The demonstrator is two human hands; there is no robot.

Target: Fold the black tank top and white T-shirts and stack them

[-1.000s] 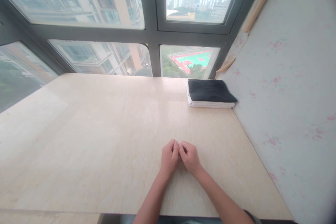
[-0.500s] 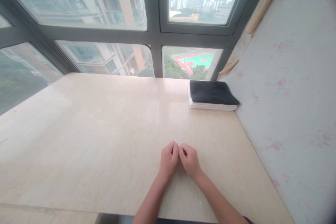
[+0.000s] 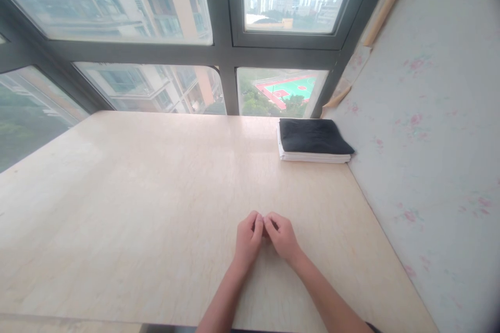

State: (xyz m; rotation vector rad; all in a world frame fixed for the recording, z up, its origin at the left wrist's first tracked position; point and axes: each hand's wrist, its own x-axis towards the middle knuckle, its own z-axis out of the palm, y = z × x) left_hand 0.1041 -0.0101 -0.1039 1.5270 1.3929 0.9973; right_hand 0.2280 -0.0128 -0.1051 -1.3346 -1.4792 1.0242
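My left hand (image 3: 249, 235) and my right hand (image 3: 282, 235) rest together near the front of the pale marble-patterned tabletop (image 3: 148, 208). Both have their fingers curled inward, and the fingertips meet between them. Whatever the curled fingers might hold is too small or too hidden to make out. Beyond my hands, toward the back right, a black cloth (image 3: 314, 136) lies over a stack of white paper or books (image 3: 320, 157); neither hand touches it.
Along the back of the table runs a grey window frame (image 3: 148, 53), with buildings and a sports court outside. A wall with floral wallpaper (image 3: 414, 166) borders the right edge. Peeling trim hangs at the window's right side.
The whole view has shifted slightly, so the window and stack appear a little further left. My hands remain together in nearly the same pose.
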